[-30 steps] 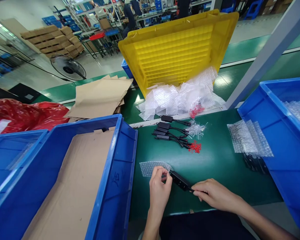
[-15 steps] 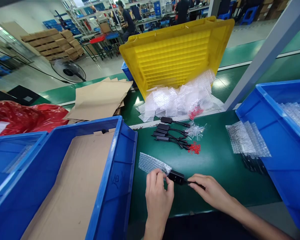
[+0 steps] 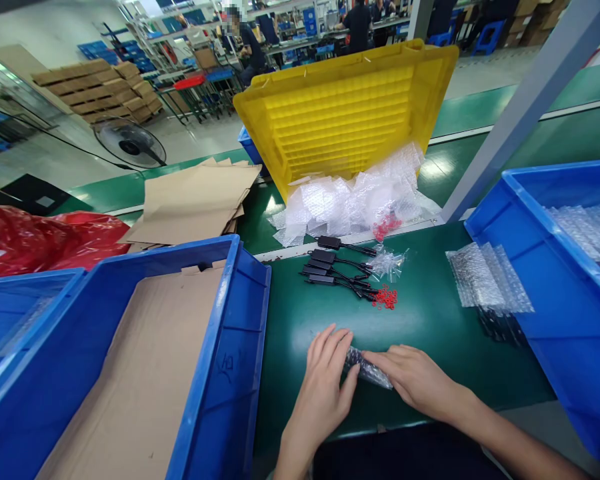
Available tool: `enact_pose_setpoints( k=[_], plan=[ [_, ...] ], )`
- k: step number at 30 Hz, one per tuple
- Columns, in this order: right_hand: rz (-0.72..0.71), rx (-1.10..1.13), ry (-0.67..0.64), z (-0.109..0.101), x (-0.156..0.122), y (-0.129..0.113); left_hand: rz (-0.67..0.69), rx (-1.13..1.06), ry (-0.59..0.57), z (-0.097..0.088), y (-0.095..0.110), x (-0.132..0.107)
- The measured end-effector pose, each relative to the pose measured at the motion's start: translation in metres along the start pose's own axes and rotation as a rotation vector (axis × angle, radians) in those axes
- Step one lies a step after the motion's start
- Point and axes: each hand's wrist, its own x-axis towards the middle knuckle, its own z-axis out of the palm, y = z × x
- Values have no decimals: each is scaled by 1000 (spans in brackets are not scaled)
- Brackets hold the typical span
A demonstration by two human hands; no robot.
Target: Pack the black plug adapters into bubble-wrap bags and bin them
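A small bubble-wrap bag (image 3: 374, 376) lies low over the green worktop, with a dark item showing through it. My left hand (image 3: 325, 380) grips its left end, fingers curled over the far side and thumb on the near side. On its right part press the fingers of my right hand (image 3: 417, 375), closed around the upper edge. Most of the black device inside is hidden by wrap and fingers. Beyond my hands lie several black adapters with short cables (image 3: 325, 267), beside a small pile of red rings (image 3: 385, 297) and some clear plastic pieces (image 3: 391, 264).
A blue bin (image 3: 230, 347) lined with cardboard stands on the left. Another blue bin (image 3: 545, 267) is on the right, with bagged adapters (image 3: 485, 280) leaning by it. At the back, a yellow tray (image 3: 350, 120) stands tilted behind loose bubble-wrap bags (image 3: 350, 200). Cardboard sheets (image 3: 195, 200) lie back left.
The black adapter, which stuck out of the bubble-wrap bag with its cable in my right hand, is now inside it. Both hands have closed in on the bag, now turned and slightly farther right.
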Motion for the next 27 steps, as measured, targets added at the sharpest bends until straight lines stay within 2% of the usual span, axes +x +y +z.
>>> enact_pose_setpoints(
  k=[3,7,10,13,16,18,20,23,27],
  plan=[
    [-34,-5,-26,-7,-5,0,7,36,-102,-5,-14,5],
    [-18,63,15,-17,-10,-6,9,-47,-181,-6,-12,9],
    [-6,69,116,-22,-8,-14,27,-80,-155,-5,-6,12],
    [32,-84,167,-22,0,-21,98,-103,-114,-1,-3,17],
    [102,-156,178,-25,5,-18,182,-79,60,1,-8,23],
    [182,-108,240,-35,4,-11,202,-40,247,0,-17,28],
    [302,-54,355,-51,-1,1,202,-24,372,-3,-30,33],
    [564,-74,511,-77,-10,26,194,-38,390,-3,-49,41],
    [842,-196,589,-95,-14,65,103,-111,385,12,-62,49]
  ],
)
